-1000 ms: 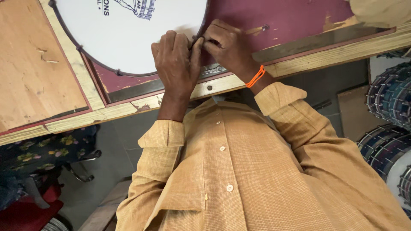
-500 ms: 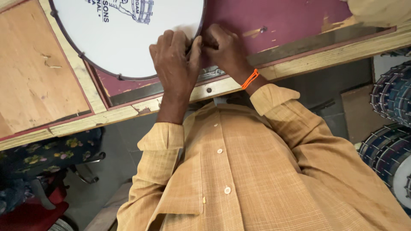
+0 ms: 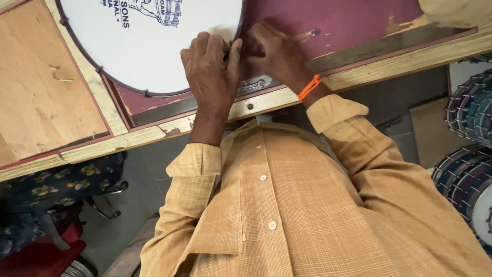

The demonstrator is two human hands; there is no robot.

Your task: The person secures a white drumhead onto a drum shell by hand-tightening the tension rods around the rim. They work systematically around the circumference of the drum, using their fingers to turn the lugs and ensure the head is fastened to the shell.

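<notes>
Hands meet at drum [image 3: 148,46] rim, on maroon workbench [image 3: 348,20]. Left hand [image 3: 210,69] curled over hoop, fingers together; right hand [image 3: 274,54] closed on something at the rim, hidden. Best keep hoop pressed flat, pull evenly. More drums [image 3: 469,149] stacked right; floral cloth [image 3: 56,187] below left.

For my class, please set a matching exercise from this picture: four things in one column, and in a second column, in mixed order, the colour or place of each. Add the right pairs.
Things
1. drum
2. wristband
3. shirt
4. stacked drums

Colour or place
A. tan, buttoned, filling the lower part of the view
B. white, round, on the maroon worktop under both hands
C. at the right edge, off the bench
D. orange, on the right wrist

Pairs: 1-B, 2-D, 3-A, 4-C
</notes>
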